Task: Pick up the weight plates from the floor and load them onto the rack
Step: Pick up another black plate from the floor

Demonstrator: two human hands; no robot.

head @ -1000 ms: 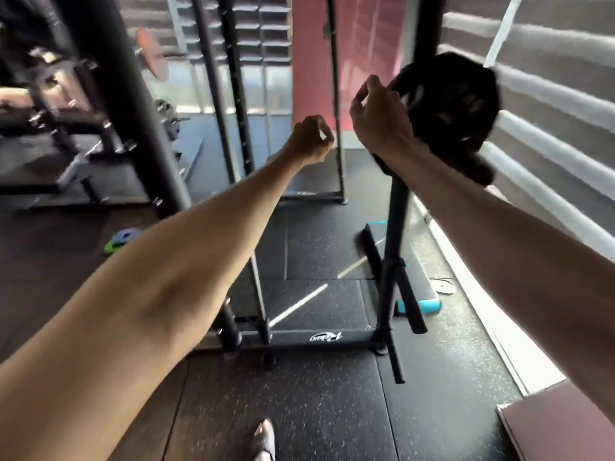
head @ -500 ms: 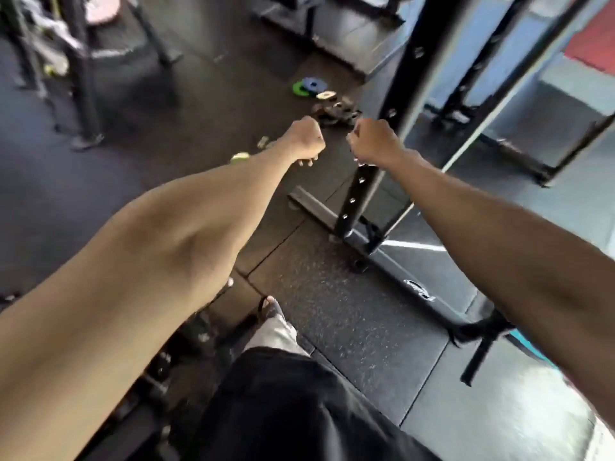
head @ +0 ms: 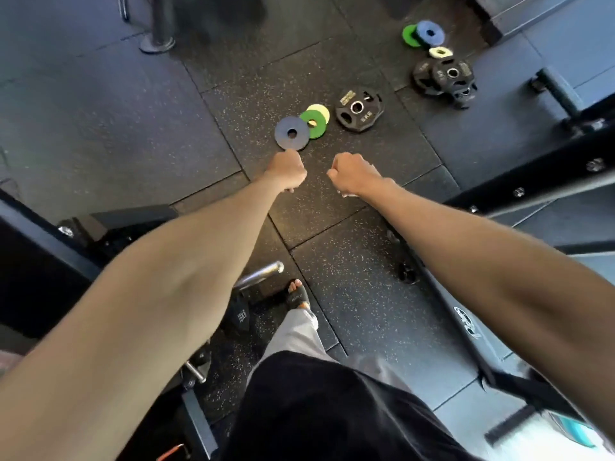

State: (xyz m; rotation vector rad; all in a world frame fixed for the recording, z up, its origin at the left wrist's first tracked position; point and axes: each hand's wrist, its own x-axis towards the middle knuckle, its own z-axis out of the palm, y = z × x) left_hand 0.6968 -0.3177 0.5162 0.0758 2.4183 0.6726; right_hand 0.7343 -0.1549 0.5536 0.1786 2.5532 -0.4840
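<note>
Speckled black rubber floor tiles; scattered weight plates; left hand and right hand fisted, empty.

Pale yellow plate half under green plate

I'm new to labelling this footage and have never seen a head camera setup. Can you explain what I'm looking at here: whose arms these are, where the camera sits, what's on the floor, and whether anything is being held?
The camera is worn on a person's head and looks down, so the two bare arms are the wearer's own. The left hand and right hand are closed fists and appear to hold nothing. On the rubber gym floor lie weight plates: nearby a blue plate, a green plate overlapping a pale yellow one, and a black plate. Farther off is a second cluster of plates. The black steel frame on the right belongs to gym equipment.
</note>
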